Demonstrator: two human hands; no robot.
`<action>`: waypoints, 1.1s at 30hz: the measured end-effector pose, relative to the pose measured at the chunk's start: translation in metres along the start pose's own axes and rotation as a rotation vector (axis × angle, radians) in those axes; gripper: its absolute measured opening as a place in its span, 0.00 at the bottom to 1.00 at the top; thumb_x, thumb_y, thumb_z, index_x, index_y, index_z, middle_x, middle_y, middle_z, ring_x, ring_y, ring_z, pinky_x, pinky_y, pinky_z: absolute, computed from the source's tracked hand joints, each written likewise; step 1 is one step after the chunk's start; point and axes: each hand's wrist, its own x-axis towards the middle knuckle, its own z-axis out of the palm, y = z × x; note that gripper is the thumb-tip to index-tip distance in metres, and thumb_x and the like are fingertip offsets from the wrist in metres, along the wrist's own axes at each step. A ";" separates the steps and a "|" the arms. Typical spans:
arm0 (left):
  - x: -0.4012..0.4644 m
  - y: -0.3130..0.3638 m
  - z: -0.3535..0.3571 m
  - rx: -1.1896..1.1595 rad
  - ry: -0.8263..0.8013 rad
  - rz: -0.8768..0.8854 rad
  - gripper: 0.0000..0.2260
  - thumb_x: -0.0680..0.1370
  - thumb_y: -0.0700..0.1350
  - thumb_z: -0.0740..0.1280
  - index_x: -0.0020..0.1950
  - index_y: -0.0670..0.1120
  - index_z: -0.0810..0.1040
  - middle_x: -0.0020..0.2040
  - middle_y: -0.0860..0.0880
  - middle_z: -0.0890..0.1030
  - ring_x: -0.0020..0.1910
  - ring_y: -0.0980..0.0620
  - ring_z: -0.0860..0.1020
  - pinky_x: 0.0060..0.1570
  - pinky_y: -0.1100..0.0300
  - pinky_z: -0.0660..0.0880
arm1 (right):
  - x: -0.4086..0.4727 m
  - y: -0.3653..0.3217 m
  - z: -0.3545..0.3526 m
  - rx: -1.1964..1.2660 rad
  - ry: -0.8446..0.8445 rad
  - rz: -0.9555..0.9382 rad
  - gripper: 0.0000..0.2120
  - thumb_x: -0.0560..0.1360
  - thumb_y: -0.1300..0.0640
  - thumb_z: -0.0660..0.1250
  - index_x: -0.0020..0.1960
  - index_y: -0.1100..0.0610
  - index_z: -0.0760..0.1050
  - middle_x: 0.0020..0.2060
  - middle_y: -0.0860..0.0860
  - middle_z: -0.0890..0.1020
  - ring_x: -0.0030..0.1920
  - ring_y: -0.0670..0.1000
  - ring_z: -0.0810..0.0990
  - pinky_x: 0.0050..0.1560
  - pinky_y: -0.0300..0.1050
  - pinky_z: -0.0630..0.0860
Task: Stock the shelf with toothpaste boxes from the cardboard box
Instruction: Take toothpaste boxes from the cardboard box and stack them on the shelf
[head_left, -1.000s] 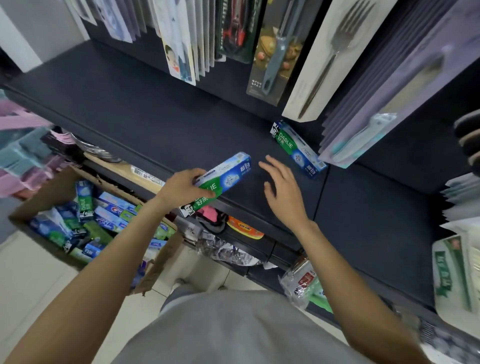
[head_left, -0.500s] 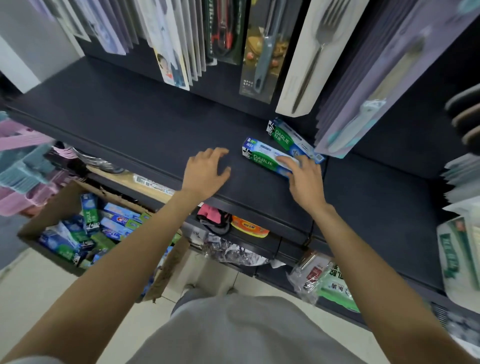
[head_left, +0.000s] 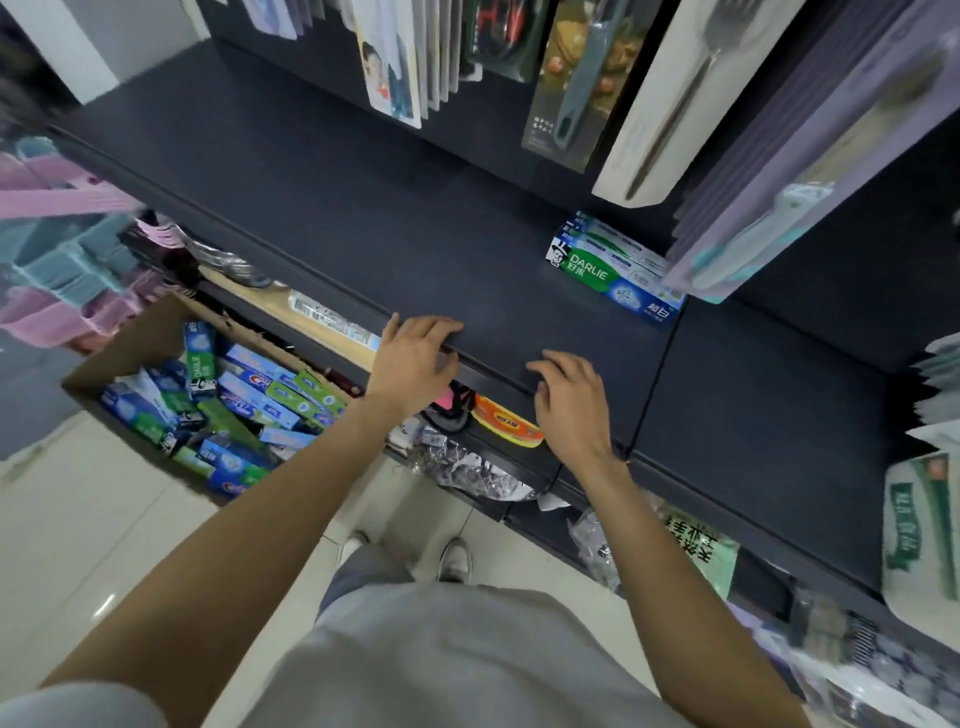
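A: Far left first. Cardboard box (head_left: 156, 338) on the floor, down and left of the left hand's fingers. Contents?

B: Plenty of toothpaste boxes (head_left: 249, 405) inside, lying jumbled in blue and green, some flat, some propped on end. No sign of the bottom. I judge most of the stock is still waiting there.

A: Left hand (head_left: 413, 364)?

B: Empty. Fingers loosely curled, tips resting on the front lip of the dark shelf (head_left: 363, 218). Nothing between them. The box of stock sits below and to the left of those fingertips, well apart.

A: Right hand (head_left: 571, 405)?

B: Also empty. Fingers spread and slack, tips just over the same front edge, palm down. Nothing grasped.

A: And beyond the fingers, on the shelf?

B: Stocked boxes (head_left: 613, 270) lie up and right of the right hand's fingertips, toward the back, under hanging cutlery packs (head_left: 675, 104). A white and green one is on top or in front; at least one more shows behind it. Exact count I cannot tell, since the hanging packs cover the far ends.

A: Shelf left of that pile?

B: Bare, a long dark stretch behind both sets of fingers.

A: Progress, then?

B: Early, by my reading. A few boxes placed, a wide run unfilled, the floor box still heavy. Both hands free, so another reach down and left seems the likely step.
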 end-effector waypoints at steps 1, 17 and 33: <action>-0.012 -0.003 -0.005 -0.048 0.076 -0.005 0.18 0.74 0.47 0.63 0.63 0.47 0.76 0.60 0.47 0.79 0.61 0.44 0.75 0.66 0.46 0.64 | -0.004 -0.013 0.001 0.028 0.001 -0.036 0.14 0.74 0.65 0.63 0.58 0.58 0.78 0.60 0.56 0.78 0.62 0.58 0.73 0.62 0.54 0.69; -0.261 -0.250 -0.038 -0.376 -0.073 -1.071 0.23 0.75 0.46 0.69 0.68 0.48 0.67 0.58 0.48 0.77 0.51 0.49 0.77 0.52 0.58 0.70 | 0.002 -0.226 0.173 0.163 -0.644 -0.345 0.12 0.77 0.60 0.61 0.59 0.56 0.77 0.50 0.53 0.83 0.50 0.54 0.81 0.44 0.42 0.74; -0.240 -0.419 0.102 0.104 -0.058 -0.569 0.19 0.71 0.45 0.69 0.61 0.44 0.76 0.58 0.45 0.78 0.59 0.42 0.75 0.61 0.48 0.69 | 0.042 -0.284 0.478 0.272 -1.056 -0.106 0.46 0.71 0.54 0.73 0.77 0.52 0.46 0.75 0.54 0.59 0.72 0.55 0.63 0.69 0.56 0.65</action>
